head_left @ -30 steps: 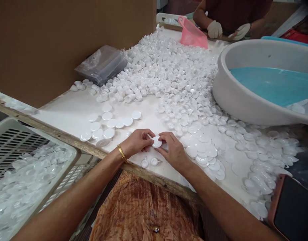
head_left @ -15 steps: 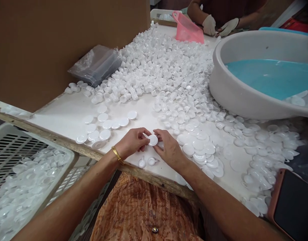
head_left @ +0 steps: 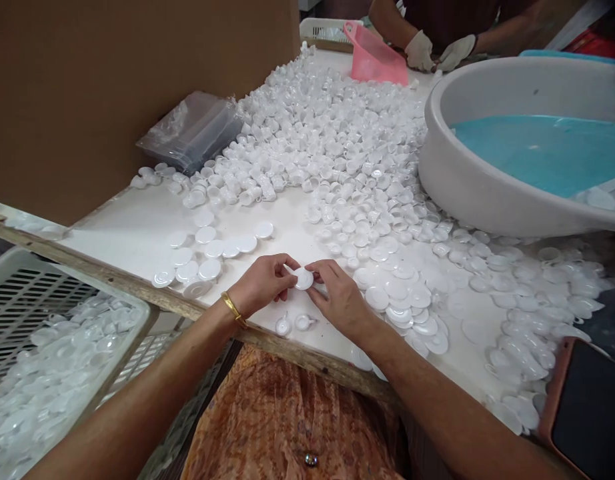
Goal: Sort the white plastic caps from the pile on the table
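Between my two hands, just above the white table [head_left: 122, 223], is a small round white plastic saucer [head_left: 303, 279]. My left hand [head_left: 268, 283] pinches its left edge with thumb and fingers. On the opposite edge, my right hand [head_left: 336, 293] grips it the same way. Two tiny white handled cups [head_left: 283, 324] lie on the table just below my hands. A group of white saucers [head_left: 209, 269] is spread flat to the left. Nearer my right forearm, more white discs [head_left: 397, 293] overlap in a loose pile.
A large heap of tiny white cups [head_left: 332, 140] covers the table's far part. A grey-white tub [head_left: 452, 173] stands right, near a phone [head_left: 587, 400]. A pink scoop [head_left: 375, 60] lies far back, near a co-worker's gloved hands [head_left: 420, 52]. A white crate [head_left: 142, 320] stands lower left.
The saucer has tilted and shifted very slightly between my fingers; both hands keep their hold. Across the table, the co-worker's gloved hands have come closer together.
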A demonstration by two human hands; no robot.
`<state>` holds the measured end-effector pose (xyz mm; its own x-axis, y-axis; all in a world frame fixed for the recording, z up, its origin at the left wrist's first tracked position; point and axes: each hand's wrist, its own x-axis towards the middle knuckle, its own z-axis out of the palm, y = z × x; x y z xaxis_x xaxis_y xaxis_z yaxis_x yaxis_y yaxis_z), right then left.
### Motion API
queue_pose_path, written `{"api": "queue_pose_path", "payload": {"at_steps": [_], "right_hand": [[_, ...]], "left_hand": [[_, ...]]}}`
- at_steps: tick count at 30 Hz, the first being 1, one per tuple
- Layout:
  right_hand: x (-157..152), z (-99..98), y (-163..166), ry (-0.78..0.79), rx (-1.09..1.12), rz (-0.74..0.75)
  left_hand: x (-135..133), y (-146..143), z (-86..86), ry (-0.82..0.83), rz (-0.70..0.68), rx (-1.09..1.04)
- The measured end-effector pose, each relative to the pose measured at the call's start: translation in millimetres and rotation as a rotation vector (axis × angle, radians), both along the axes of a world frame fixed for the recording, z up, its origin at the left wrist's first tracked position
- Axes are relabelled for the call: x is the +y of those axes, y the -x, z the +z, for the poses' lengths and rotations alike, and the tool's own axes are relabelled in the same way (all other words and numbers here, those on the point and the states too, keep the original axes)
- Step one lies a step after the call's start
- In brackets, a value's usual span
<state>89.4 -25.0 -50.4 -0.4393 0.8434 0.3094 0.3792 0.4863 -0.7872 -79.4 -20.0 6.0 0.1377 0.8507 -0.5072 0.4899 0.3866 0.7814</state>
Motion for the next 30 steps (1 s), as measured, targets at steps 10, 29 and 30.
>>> {"api": "queue_pose_path", "payload": {"at_steps": [10,29,30], "right_hand": [[-6,2.3,-4,0.031,-0.047,-0.077],[-14,21.1,-3,0.158,-0.146,-0.22],[-13,20.9,-3,0.146,-0.146,-0.215]], "left_hand": [[20,-42,-1.4,-0.698,-0.032,0.683],[48,-57,-37.6,-0.75,-0.187,0.861],[47,-57,-37.2,-0.755,-0.18,0.864]]}}
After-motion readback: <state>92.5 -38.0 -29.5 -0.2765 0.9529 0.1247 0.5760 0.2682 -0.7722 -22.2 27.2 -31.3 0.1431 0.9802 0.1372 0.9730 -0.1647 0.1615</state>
